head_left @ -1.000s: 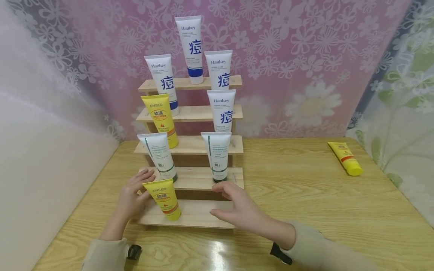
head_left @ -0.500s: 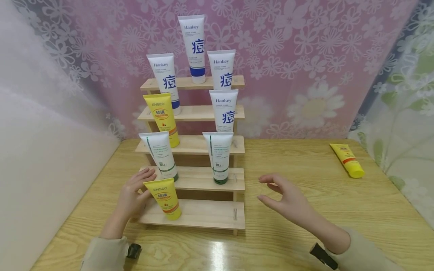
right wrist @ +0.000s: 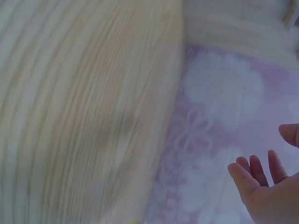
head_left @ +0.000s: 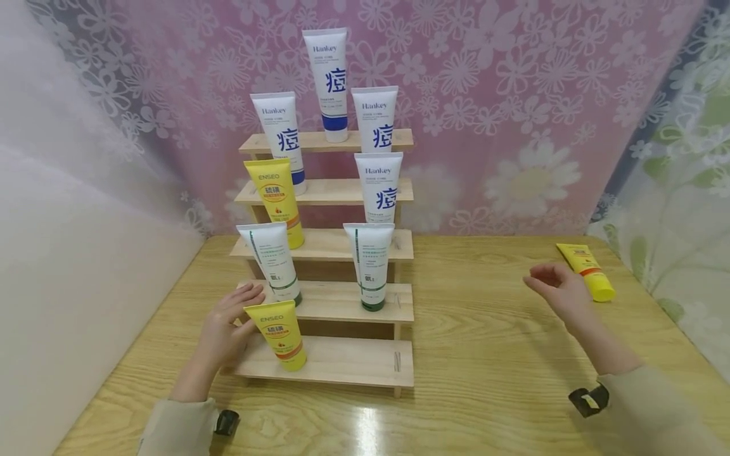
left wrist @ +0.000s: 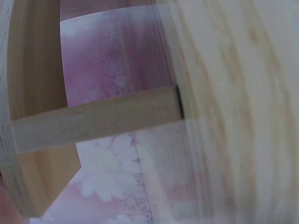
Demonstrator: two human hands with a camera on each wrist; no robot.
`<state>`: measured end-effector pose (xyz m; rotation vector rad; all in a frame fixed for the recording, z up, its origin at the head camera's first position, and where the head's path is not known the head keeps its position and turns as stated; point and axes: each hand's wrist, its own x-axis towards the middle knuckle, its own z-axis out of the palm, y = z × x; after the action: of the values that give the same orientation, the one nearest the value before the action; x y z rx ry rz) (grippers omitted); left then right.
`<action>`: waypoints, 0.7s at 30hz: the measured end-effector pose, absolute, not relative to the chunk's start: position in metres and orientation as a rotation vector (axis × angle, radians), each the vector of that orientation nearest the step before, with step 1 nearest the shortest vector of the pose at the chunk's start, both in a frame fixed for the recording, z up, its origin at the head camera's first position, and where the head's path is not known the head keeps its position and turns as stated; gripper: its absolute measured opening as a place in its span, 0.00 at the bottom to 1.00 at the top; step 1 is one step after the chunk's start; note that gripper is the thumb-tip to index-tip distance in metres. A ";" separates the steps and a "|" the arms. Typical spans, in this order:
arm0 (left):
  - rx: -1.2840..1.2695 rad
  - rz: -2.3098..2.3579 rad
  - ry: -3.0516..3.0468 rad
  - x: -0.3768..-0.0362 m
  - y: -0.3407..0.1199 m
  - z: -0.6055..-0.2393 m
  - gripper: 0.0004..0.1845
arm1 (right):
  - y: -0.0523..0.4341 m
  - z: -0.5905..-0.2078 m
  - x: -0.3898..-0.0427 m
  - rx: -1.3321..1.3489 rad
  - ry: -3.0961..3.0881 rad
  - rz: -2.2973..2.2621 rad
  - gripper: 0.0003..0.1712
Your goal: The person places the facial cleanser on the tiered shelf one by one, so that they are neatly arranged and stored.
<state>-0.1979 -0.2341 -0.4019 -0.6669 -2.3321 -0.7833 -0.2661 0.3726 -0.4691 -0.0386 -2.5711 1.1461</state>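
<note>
In the head view my left hand [head_left: 225, 326] rests against the left end of a stepped wooden stand [head_left: 353, 360], fingers by the second step, thumb partly hidden behind an upright yellow tube [head_left: 279, 335] on the lowest step. My right hand [head_left: 561, 291] hovers over the right of the table, holding nothing, its fingers loosely curved. Just beyond it lies another yellow tube [head_left: 593, 272], which the hand slightly overlaps in this view. The right wrist view shows the right hand's fingers [right wrist: 247, 179] spread apart. Part of the stand's wooden frame [left wrist: 98, 119] fills the left wrist view.
Two white-and-green tubes [head_left: 371, 266] stand on the second step. Higher up are a yellow tube [head_left: 279, 202] and several white-and-blue tubes [head_left: 331, 82]. A pink floral backdrop [head_left: 456, 126] rises behind the wooden table [head_left: 467, 354], with a white wall [head_left: 85, 221] at left.
My right hand has moved from the stand's lower steps across the table to the right, up to the lying yellow tube. The left hand has stayed at the stand.
</note>
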 end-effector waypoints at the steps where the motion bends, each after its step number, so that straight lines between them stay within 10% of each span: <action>1: -0.667 -0.786 -2.333 -0.198 -0.234 -0.402 0.19 | 0.385 -0.475 -0.272 -0.093 -2.577 1.119 0.25; 21: -0.662 -0.819 -2.340 -0.197 -0.232 -0.398 0.19 | 0.486 -0.473 -0.285 -0.469 -2.584 1.190 0.28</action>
<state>-0.1968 -0.2322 -0.3983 -0.6623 -2.3399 -0.8194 -0.2850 0.4859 -0.4729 -0.4692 -2.5841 1.1896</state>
